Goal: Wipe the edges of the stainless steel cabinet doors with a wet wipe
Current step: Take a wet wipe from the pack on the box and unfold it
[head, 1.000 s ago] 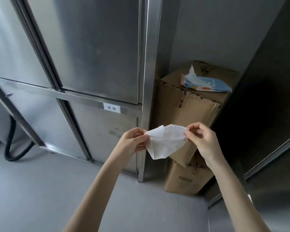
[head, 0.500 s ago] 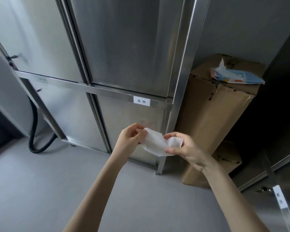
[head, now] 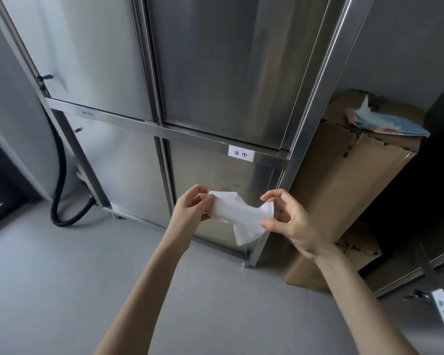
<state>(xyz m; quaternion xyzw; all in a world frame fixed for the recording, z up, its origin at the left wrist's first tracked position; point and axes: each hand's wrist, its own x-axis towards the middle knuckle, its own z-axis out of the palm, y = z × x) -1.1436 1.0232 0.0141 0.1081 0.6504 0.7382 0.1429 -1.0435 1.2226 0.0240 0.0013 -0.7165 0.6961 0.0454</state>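
Still preparing: left hand and right hand pinch the wet wipe between fingertips; next, fold it and reach the cabinet doors, I judge.

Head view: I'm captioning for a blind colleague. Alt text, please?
The left hand and right hand pinch a white wet wipe between them, in front of the lower doors of a stainless steel cabinet. A wipes pack lies on a cardboard box to its right; a black hose hangs at its left.
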